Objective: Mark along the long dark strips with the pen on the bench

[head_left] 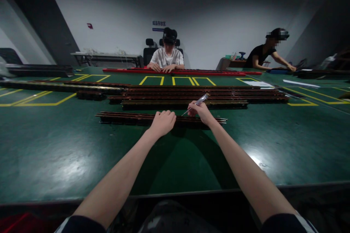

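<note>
Surface [54, 160]: broad, dark green, marked with yellow outlined boxes; it fills most of the view, and its near edge runs along the bottom.

Stack of long dark strips [197, 96]: several lengths lying side by side across the middle of the surface, beyond both hands.

Near strip [123, 118]: one long dark length lying alone, crosswise, just in front of the stack (this is the piece under the hands).

Red strip [218, 73]: long and thin, at the far side of the surface.

Person in a white shirt [167, 58]: seated opposite, both hands on the red strip.

Person in a black shirt [261, 55]: far right, leaning over the surface, arms stretched forward.

Left hand [162, 122]: resting on top of the near strip, knuckles up and fingers curled under; whether they close around the strip cannot be told.

Right hand [201, 111]: raised just above the near strip, to the right of the left hand, fingers pinched shut on a screwdriver.

Screwdriver [199, 101]: slim, with a clear handle that points up and away; its tip slants down to the left, between the two hands.
</note>
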The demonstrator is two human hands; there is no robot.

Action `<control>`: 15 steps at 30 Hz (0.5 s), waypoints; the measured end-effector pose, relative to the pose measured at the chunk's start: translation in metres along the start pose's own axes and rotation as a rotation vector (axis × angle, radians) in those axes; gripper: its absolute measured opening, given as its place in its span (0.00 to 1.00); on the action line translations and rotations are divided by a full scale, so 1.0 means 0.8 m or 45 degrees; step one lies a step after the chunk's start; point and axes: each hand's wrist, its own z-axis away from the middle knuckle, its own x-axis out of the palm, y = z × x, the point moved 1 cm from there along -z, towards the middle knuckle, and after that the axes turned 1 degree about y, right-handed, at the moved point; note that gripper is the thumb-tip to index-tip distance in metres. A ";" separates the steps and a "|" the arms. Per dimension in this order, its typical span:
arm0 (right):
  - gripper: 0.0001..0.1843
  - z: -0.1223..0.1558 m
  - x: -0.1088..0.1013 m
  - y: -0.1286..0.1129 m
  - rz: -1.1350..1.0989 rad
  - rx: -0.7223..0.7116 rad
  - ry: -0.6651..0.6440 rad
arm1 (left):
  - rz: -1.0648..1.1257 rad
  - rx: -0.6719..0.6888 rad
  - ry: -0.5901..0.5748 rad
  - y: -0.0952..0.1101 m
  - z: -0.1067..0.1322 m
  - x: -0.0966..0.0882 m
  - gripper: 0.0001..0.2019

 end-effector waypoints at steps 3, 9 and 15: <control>0.16 0.001 -0.001 0.002 0.021 -0.034 0.010 | -0.019 0.002 -0.005 0.001 0.000 -0.001 0.22; 0.17 0.001 -0.001 0.004 0.041 -0.051 0.020 | -0.061 0.013 0.012 0.001 0.000 0.001 0.22; 0.15 0.004 -0.001 0.004 0.063 -0.077 0.057 | -0.028 -0.007 0.003 0.000 0.000 0.002 0.22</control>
